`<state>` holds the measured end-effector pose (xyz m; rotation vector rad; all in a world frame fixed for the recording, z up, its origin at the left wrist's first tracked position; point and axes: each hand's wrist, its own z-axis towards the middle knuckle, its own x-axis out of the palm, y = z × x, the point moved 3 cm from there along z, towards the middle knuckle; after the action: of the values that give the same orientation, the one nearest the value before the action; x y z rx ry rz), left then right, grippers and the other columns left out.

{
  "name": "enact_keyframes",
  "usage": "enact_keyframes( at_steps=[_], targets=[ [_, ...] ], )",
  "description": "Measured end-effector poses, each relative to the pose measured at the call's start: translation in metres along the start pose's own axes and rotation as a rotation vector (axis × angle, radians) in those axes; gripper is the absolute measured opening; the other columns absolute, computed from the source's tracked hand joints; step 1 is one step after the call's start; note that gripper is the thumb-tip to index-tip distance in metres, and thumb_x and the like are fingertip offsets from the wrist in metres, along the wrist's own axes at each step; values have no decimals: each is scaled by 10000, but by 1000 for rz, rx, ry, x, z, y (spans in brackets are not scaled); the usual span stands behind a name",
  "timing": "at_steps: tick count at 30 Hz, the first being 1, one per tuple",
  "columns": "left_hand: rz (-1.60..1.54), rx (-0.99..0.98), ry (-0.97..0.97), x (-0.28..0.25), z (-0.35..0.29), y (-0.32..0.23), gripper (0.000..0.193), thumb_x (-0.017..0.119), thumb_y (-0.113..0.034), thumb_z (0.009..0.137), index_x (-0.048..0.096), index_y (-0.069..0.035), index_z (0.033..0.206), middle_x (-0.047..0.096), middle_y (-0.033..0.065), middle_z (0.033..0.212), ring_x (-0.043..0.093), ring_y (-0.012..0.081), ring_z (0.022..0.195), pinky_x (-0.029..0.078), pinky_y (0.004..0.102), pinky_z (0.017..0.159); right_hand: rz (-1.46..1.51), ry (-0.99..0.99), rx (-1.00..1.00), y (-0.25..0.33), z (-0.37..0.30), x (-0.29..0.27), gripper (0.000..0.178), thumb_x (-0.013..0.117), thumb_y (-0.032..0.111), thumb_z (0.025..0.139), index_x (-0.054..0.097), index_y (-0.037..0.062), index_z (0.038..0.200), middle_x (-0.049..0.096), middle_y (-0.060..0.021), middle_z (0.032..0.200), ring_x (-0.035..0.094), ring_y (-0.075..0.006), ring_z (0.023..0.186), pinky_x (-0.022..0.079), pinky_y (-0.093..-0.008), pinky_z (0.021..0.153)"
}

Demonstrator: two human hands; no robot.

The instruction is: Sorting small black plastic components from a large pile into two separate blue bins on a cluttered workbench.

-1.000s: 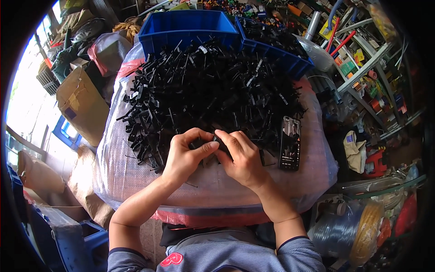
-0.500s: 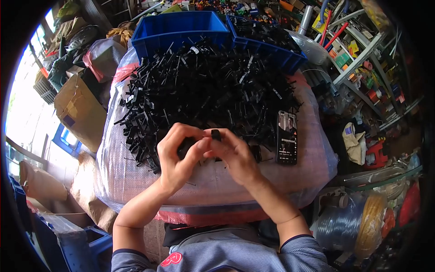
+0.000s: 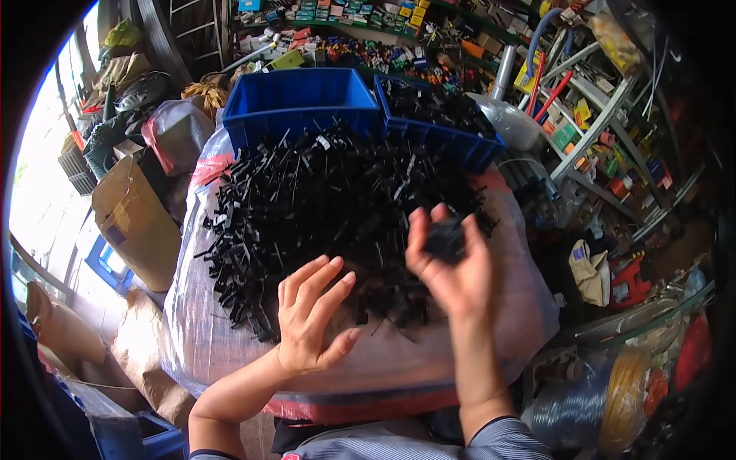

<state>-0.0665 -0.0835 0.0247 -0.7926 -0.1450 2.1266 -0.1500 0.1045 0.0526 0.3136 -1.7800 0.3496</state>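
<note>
A heap of small black plastic pieces (image 3: pixel 337 199), many with thin strips sticking out, lies on a pale woven sack (image 3: pixel 230 353). Just over the near side of the heap, my left hand (image 3: pixel 310 318) has its fingers outstretched and holds nothing. Farther right and higher, my right hand (image 3: pixel 460 276) is curled around a dark black plastic piece (image 3: pixel 445 239). Motion smears that hand, so the shape of the piece, or whether there is more than one, is unclear. The phone that lay on the right of the sack is not visible.
Behind the heap stands a blue bin (image 3: pixel 299 126) with its inside bare. Beside it another blue bin (image 3: pixel 437 142) holds more black pieces. A metal rack (image 3: pixel 606 130) is on the right, above a wire spool (image 3: pixel 571 402). Paper bags (image 3: pixel 130 222) stand at left.
My hands, together over the near edge of the heap before, have parted. The right one has moved right with a black piece; the left has opened. The whole view has tipped upward.
</note>
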Motion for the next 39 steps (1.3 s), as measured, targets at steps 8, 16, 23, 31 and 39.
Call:
enact_keyframes(
  at_steps=[8,16,23,31,39],
  targets=[
    [86,-56,49,-2,10,1,433,686,-155,628,620,-49,1042,562,134,1131,548,309,989,406,383,795,-708,-134,-694,229,209,104,336,391,393,941,467,91,817,513,-116,769,512,-276,763,346,-539,939],
    [89,-112,58,1,4,12,372,681,-94,620,632,-43,985,577,128,1098,573,291,930,427,365,769,-1247,-392,-1079,298,274,108,367,658,313,783,611,36,1020,588,-121,1091,534,-210,1025,413,-346,855],
    [-50,-163,2,-1,14,23,365,659,-52,661,612,-20,1022,585,149,1071,575,307,898,443,367,772,-1501,235,-925,195,126,116,296,544,155,878,547,4,1133,605,-118,1084,603,-184,923,473,-316,804],
    [-292,-292,-51,12,4,25,355,645,16,699,598,-4,1051,603,135,1010,601,237,818,488,294,689,-2737,832,-736,-2,-16,7,299,665,29,695,622,57,989,609,-82,1030,536,-227,975,412,-325,853],
    [-374,-304,-8,15,0,12,344,607,57,734,587,13,1074,599,113,979,610,160,745,487,243,652,-2715,401,-715,13,-17,-34,193,695,29,689,620,43,867,591,-53,832,551,-209,786,438,-314,686]
  ],
)
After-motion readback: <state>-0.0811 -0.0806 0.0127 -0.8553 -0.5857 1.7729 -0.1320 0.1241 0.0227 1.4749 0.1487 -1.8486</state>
